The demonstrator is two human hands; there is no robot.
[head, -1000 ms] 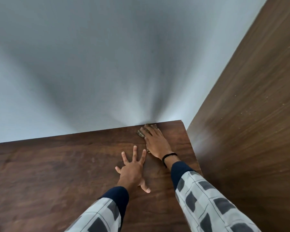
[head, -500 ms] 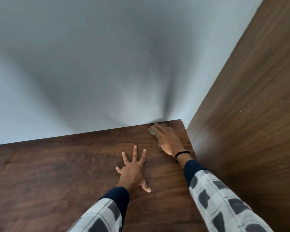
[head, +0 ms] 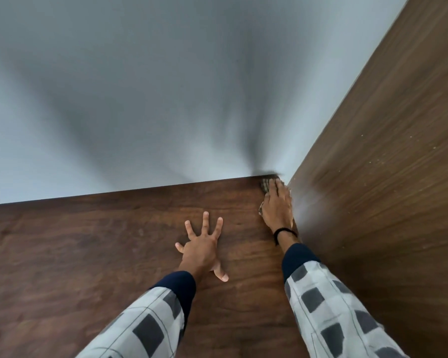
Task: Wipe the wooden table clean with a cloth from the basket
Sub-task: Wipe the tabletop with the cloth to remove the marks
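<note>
The dark wooden table (head: 93, 254) fills the lower part of the view and meets a grey wall at its far edge. My right hand (head: 278, 208) lies flat on a small checked cloth (head: 264, 185) in the table's far right corner, pressing it against the wood. Only the cloth's edges show past the fingers and beside the palm. My left hand (head: 201, 248) rests flat on the table near the middle, fingers spread, holding nothing. The basket is not in view.
A grey wall (head: 166, 86) rises behind the table. A tall brown wooden panel (head: 378, 177), with pale specks on it, stands along the table's right side, right against my right hand.
My right hand has slid the cloth to the right along the far edge into the corner by the wooden panel. My left hand has stayed in place.
</note>
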